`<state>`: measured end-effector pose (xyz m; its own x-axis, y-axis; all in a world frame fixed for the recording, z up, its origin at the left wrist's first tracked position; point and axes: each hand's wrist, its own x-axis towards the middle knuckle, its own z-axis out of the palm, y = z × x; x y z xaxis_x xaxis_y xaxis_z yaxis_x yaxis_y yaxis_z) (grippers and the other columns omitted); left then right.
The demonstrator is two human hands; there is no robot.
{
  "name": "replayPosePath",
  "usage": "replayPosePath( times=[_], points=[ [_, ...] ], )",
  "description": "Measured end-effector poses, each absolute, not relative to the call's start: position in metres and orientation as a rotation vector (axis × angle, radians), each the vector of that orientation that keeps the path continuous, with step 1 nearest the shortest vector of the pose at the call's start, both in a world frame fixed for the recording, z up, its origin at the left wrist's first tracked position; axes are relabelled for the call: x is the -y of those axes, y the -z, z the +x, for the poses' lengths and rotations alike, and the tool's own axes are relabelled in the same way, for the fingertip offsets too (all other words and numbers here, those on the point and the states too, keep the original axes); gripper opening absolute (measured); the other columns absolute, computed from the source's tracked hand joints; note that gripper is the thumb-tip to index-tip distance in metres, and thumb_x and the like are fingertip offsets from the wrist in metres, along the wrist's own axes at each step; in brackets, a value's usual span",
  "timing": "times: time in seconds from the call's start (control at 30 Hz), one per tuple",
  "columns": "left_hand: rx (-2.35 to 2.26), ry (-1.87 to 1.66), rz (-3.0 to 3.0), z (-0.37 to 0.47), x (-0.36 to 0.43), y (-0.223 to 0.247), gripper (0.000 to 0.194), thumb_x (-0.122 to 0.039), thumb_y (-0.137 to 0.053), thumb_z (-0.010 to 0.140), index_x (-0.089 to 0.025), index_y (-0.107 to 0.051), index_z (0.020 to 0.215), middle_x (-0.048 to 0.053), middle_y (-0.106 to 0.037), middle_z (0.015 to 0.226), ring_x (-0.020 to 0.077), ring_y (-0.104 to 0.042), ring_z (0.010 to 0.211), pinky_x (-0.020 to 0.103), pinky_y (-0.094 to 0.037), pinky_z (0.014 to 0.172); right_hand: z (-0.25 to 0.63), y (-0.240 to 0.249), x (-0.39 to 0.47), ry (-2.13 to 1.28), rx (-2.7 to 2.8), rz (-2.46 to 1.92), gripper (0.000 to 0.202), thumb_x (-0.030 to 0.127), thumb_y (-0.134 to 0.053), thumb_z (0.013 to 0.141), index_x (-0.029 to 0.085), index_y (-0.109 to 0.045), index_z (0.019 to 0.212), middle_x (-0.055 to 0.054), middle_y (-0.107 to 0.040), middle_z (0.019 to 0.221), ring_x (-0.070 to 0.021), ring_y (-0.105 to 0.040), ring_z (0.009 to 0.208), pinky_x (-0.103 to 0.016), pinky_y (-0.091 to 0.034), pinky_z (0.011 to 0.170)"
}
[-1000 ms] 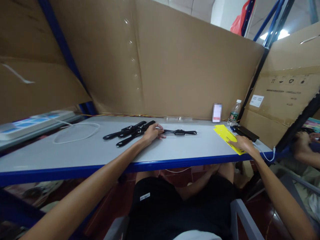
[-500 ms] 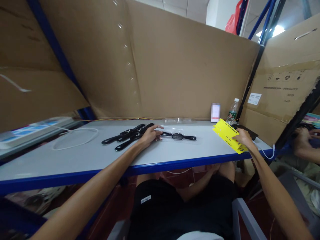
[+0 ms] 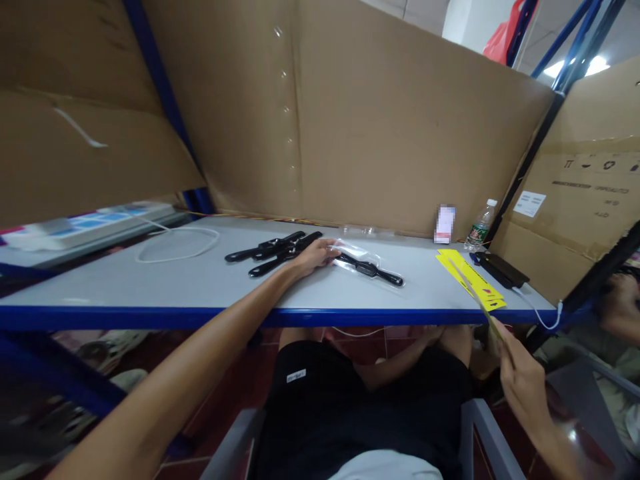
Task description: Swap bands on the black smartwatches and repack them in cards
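My left hand grips the left end of a clear plastic package, its fingers closed on the edge. Inside the package lies a black-handled tool, slanting down to the right. Several black tools lie in a loose pile left of that hand. Beyond the table's front edge, my right hand pinches a thin yellow card, seen nearly edge-on. Other yellow cards rest on the table just behind it.
A phone and a water bottle stand at the back right. A dark power bank with a white cable lies near them. A power strip sits at the far left. Another person's arm shows at the right edge.
My right hand has drawn one yellow card toward me, off the others, which now lie on the table. The package under my left hand has tilted, its right end nearer the front edge.
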<state>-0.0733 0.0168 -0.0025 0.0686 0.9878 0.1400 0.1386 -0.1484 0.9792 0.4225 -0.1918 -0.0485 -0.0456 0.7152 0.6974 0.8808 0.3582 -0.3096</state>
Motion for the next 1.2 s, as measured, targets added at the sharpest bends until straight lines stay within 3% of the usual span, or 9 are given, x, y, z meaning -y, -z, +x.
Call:
replayPosePath(
  times=[0.07, 0.13, 0.27, 0.4, 0.5, 0.67, 0.87, 1.2],
  points=[
    [-1.199, -1.187, 1.457, -0.074, -0.017, 0.002, 0.037, -0.022, -0.074, 0.071, -0.01, -0.071, 0.107, -0.003, -0.052, 0.057, 0.0086, -0.042, 0.048, 0.021, -0.018, 0.046, 0.415, 0.062, 0.193, 0.406, 1.923, -1.394, 0.058, 0.017, -0.035, 0.102, 0.03, -0.045, 0.158, -0.011, -0.063, 0.143, -0.0284, -0.063, 0.127, -0.048, -0.052, 0.108],
    [-1.185, -1.178, 1.464, -0.075, -0.018, 0.003, 0.039, -0.023, -0.075, 0.071, -0.01, -0.071, 0.108, -0.003, -0.052, 0.057, 0.0087, -0.042, 0.049, 0.021, -0.018, 0.046, 0.408, 0.072, 0.189, 0.575, 1.997, -1.467, 0.072, 0.01, -0.036, 0.098, 0.035, -0.033, 0.165, -0.013, -0.058, 0.147, -0.0316, -0.06, 0.127, -0.051, -0.055, 0.1],
    [-1.165, -1.172, 1.47, -0.077, -0.019, 0.005, 0.046, -0.025, -0.076, 0.071, -0.01, -0.07, 0.114, -0.003, -0.054, 0.059, 0.0086, -0.043, 0.049, 0.021, -0.02, 0.047, 0.398, 0.078, 0.184, 0.775, 2.035, -1.578, 0.082, 0.012, -0.048, 0.095, 0.042, -0.023, 0.167, -0.017, -0.055, 0.143, -0.0354, -0.062, 0.113, -0.052, -0.058, 0.085],
    [-1.175, -1.176, 1.465, -0.077, -0.02, 0.006, 0.05, -0.026, -0.075, 0.071, -0.01, -0.069, 0.118, -0.004, -0.052, 0.057, 0.0088, -0.043, 0.049, 0.02, -0.022, 0.047, 0.397, 0.073, 0.188, 0.664, 2.039, -1.443, 0.074, 0.026, -0.054, 0.1, 0.04, -0.025, 0.167, -0.016, -0.055, 0.13, -0.0326, -0.061, 0.108, -0.05, -0.057, 0.089],
    [-1.173, -1.188, 1.46, -0.076, -0.019, 0.006, 0.05, -0.026, -0.075, 0.071, -0.009, -0.069, 0.118, -0.004, -0.053, 0.058, 0.0088, -0.043, 0.049, 0.02, -0.022, 0.047, 0.4, 0.068, 0.193, 0.644, 2.04, -1.359, 0.071, 0.032, -0.057, 0.101, 0.042, -0.028, 0.165, -0.015, -0.052, 0.135, -0.0332, -0.058, 0.115, -0.05, -0.055, 0.093],
    [-1.166, -1.202, 1.461, -0.074, -0.016, 0.003, 0.047, -0.025, -0.076, 0.071, -0.01, -0.07, 0.114, -0.003, -0.054, 0.06, 0.0083, -0.044, 0.049, 0.02, -0.021, 0.045, 0.405, 0.059, 0.198, 0.721, 2.197, -1.28, 0.069, 0.029, -0.058, 0.101, 0.041, -0.033, 0.164, -0.015, -0.051, 0.143, -0.0346, -0.057, 0.12, -0.048, -0.052, 0.093],
    [-1.187, -1.177, 1.496, -0.074, -0.018, 0.002, 0.029, -0.023, -0.076, 0.073, -0.011, -0.072, 0.099, -0.001, -0.057, 0.062, 0.0075, -0.045, 0.047, 0.019, -0.021, 0.041, 0.417, 0.041, 0.192, 0.737, 2.337, -1.223, 0.062, 0.027, -0.058, 0.1, 0.041, -0.044, 0.159, -0.016, -0.051, 0.145, -0.0345, -0.056, 0.122, -0.048, -0.051, 0.093],
    [-1.171, -1.181, 1.507, -0.075, -0.021, 0.004, 0.023, -0.022, -0.076, 0.077, -0.011, -0.069, 0.096, -0.002, -0.056, 0.06, 0.0075, -0.048, 0.046, 0.018, -0.024, 0.04, 0.431, 0.007, 0.183, 0.704, 2.511, -1.167, 0.065, 0.022, -0.057, 0.097, 0.038, -0.047, 0.159, -0.015, -0.056, 0.142, -0.0331, -0.057, 0.121, -0.051, -0.052, 0.097]
  ],
)
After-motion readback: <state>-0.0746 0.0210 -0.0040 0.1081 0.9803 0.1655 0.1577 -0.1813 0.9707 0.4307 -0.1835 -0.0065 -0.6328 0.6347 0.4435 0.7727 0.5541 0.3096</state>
